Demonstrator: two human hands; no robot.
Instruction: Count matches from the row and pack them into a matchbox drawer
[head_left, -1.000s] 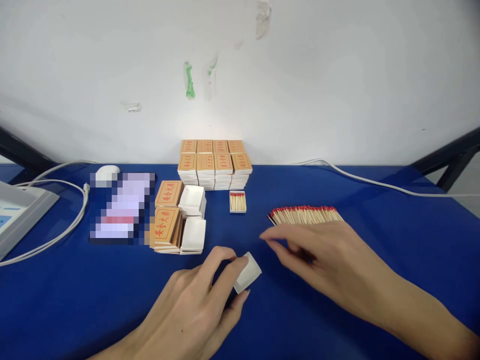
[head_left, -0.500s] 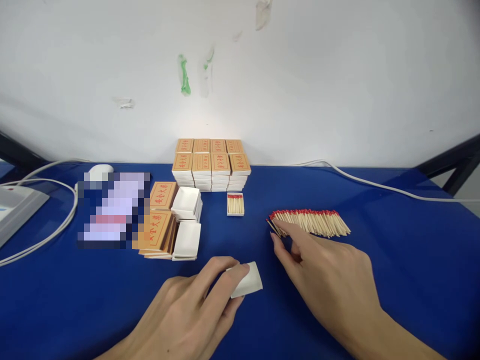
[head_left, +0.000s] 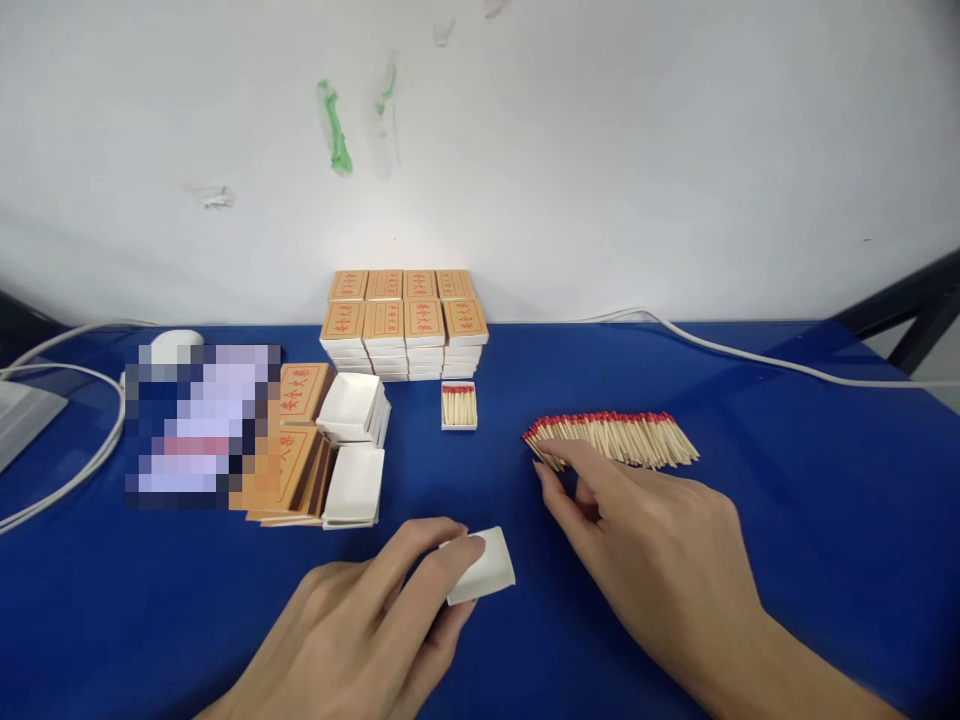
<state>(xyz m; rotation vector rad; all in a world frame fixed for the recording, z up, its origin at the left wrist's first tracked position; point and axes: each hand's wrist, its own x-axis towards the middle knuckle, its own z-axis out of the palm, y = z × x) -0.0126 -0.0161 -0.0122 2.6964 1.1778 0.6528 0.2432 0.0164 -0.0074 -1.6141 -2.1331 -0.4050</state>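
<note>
My left hand [head_left: 360,630] is closed on a small white matchbox tray [head_left: 491,568] in the near middle, its fingers reaching over the rim. No matches show in the part of that tray I can see. To the right, my right hand [head_left: 645,540] is at the left end of a row of red-tipped matches [head_left: 630,440], index finger and thumb curled around a few matchsticks there. The fingertips partly cover those sticks. Beyond my hands lies another tray [head_left: 459,424] holding a layer of matches, heads pointing away from me.
Stacked matchboxes [head_left: 426,322] stand against the wall. Left of centre are orange matchbox sleeves [head_left: 300,460] and nested white trays [head_left: 356,482]. A blurred-out phone-like object [head_left: 206,410], a white rounded object [head_left: 178,347] and cables [head_left: 720,355] also lie on the blue table [head_left: 675,370].
The view has shifted slightly, so the boxes appear farther left. My left hand still grips the tray, and my right fingers stay at the left end of the matches.
</note>
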